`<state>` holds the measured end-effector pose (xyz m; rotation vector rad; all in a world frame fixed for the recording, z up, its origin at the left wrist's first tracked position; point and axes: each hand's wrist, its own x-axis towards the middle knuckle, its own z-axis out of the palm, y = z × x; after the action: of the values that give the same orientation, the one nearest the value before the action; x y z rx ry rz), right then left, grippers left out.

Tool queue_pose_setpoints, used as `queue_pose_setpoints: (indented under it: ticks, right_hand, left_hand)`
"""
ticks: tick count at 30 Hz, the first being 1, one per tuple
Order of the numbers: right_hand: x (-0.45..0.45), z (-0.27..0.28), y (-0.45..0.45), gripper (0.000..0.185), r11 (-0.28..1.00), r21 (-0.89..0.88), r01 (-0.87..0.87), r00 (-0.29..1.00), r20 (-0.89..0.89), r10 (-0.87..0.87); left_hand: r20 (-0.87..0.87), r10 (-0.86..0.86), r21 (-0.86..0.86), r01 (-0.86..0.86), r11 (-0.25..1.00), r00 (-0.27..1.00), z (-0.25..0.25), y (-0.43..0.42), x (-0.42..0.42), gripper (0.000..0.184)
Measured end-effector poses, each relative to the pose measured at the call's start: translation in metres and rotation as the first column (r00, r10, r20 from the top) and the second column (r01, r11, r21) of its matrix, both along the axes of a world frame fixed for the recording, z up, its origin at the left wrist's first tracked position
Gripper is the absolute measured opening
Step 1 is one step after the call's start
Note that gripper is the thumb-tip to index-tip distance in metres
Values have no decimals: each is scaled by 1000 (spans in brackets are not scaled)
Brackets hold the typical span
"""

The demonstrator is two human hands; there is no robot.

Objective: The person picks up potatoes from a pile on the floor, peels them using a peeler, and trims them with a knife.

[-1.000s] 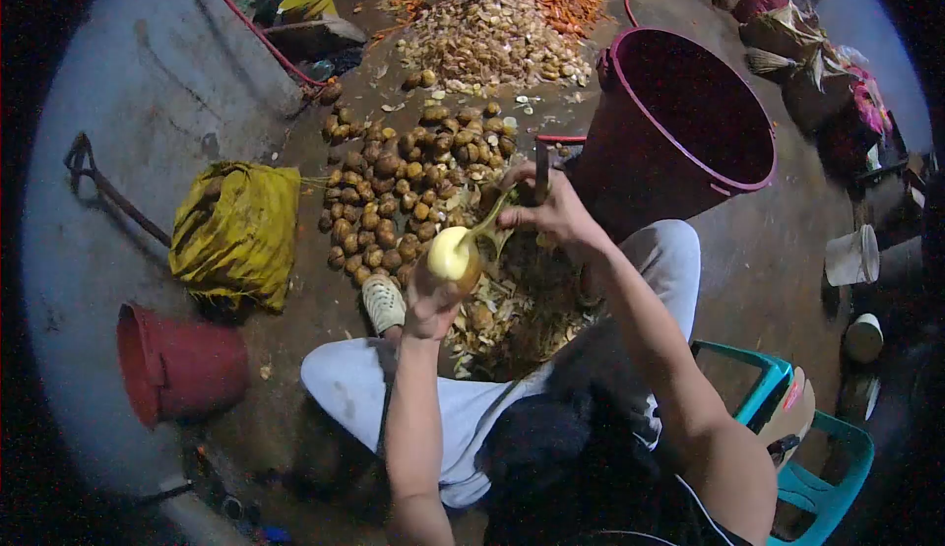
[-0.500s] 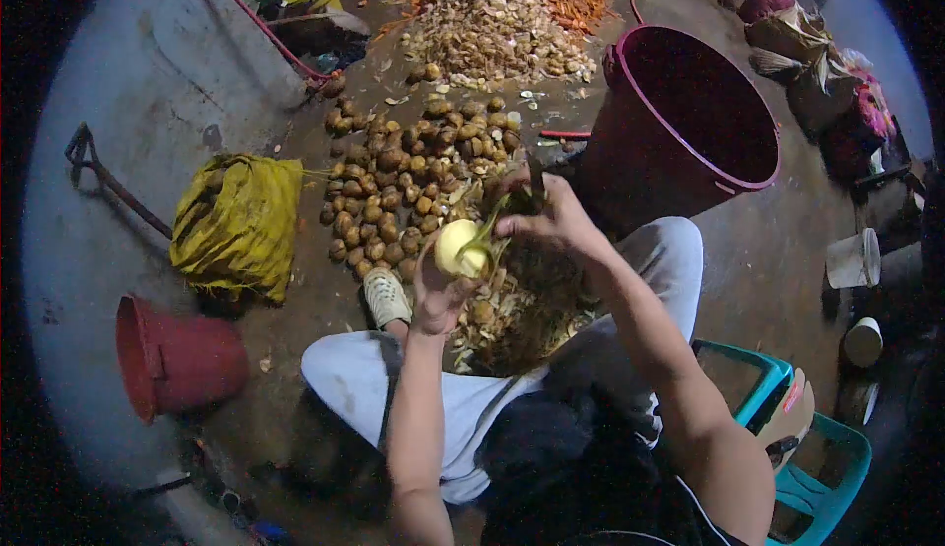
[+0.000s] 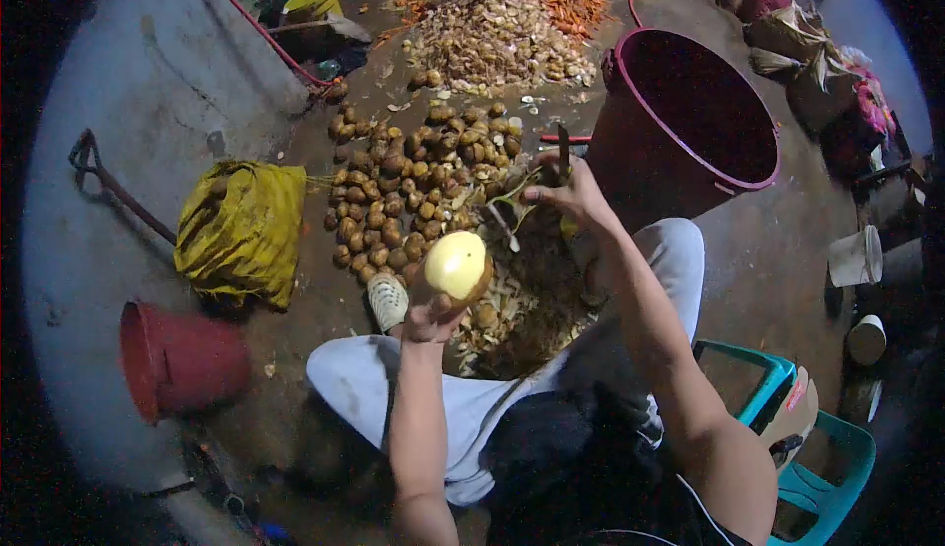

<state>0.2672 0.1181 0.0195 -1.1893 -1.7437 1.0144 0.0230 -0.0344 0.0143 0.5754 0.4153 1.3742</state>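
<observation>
In my left hand point(image 3: 430, 319) rests a large potato point(image 3: 457, 266), its upper side peeled to pale yellow with a small dark spot and its lower side brown. The fingers are wrapped round it from below. My right hand point(image 3: 573, 198) is closed on a peeler point(image 3: 564, 149), whose dark handle end sticks up above the fist. The peeler's head points left, up and right of the potato and apart from it. Below both hands lies a heap of peelings point(image 3: 512, 324). Unpeeled brown potatoes point(image 3: 394, 182) cover the floor just ahead.
A tall maroon bin point(image 3: 630, 132) stands ahead on the right. Pale peeled pieces point(image 3: 502, 29) and orange carrots point(image 3: 566, 0) are piled further off. On the left are a yellow sack point(image 3: 246, 226) and red bucket point(image 3: 187, 364); a teal stool point(image 3: 832, 487) is at right.
The peeler has moved off the potato, up and to the right. My left hand has turned the potato and lowered slightly, showing more of its peeled side.
</observation>
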Motion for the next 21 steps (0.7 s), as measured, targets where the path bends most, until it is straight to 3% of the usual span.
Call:
queue_pose_setpoints:
  ticks: [2, 5, 7, 10, 13, 15, 16, 17, 18, 19, 21]
  right_hand:
    - [-10, 13, -12, 53, 988, 131, -87, 996, 15, 86]
    - [-18, 18, -26, 49, 990, 28, -136, 988, -65, 137]
    - [-21, 18, -29, 49, 981, 67, -182, 980, -65, 186]
    - [-28, 37, -47, 45, 961, 152, -230, 972, -4, 234]
    - [-27, 33, -39, 46, 978, 95, -186, 978, -82, 194]
    - [-13, 20, -16, 48, 997, -19, -79, 996, -50, 78]
    - [-6, 3, -7, 49, 1000, 13, 2, 996, 89, -3]
    - [-7, 6, -7, 49, 1000, 18, 3, 996, 86, -5]
    - [-9, 8, -9, 49, 992, 113, -47, 998, 47, 42]
    - [-10, 10, -10, 49, 973, 209, -98, 995, 17, 97]
    - [-11, 8, -19, 50, 991, 110, -80, 993, 96, 69]
  left_hand:
    - [-27, 5, 12, -5, 1000, 1000, 1, 4, 0, 89]
    - [-97, 74, 29, -71, 997, 993, 4, 10, 5, 89]
    - [-110, 90, 21, -89, 996, 990, 3, 10, 6, 89]
    - [-301, 136, 13, -139, 990, 944, 2, 9, 8, 92]
    - [-288, 150, 164, -106, 981, 946, 11, 8, 11, 86]
    - [-241, 113, 114, -88, 990, 964, 1, 4, 9, 83]
    - [-75, 56, 96, -48, 994, 996, 0, 5, 9, 83]
    - [91, -3, 78, -4, 997, 996, 1, 5, 9, 82]
    - [117, 10, 42, -15, 999, 993, 4, 3, 8, 82]
    - [120, 14, 46, -20, 999, 993, 4, 6, 7, 82]
    - [-32, 147, 10, -147, 989, 989, -3, 10, 6, 87]
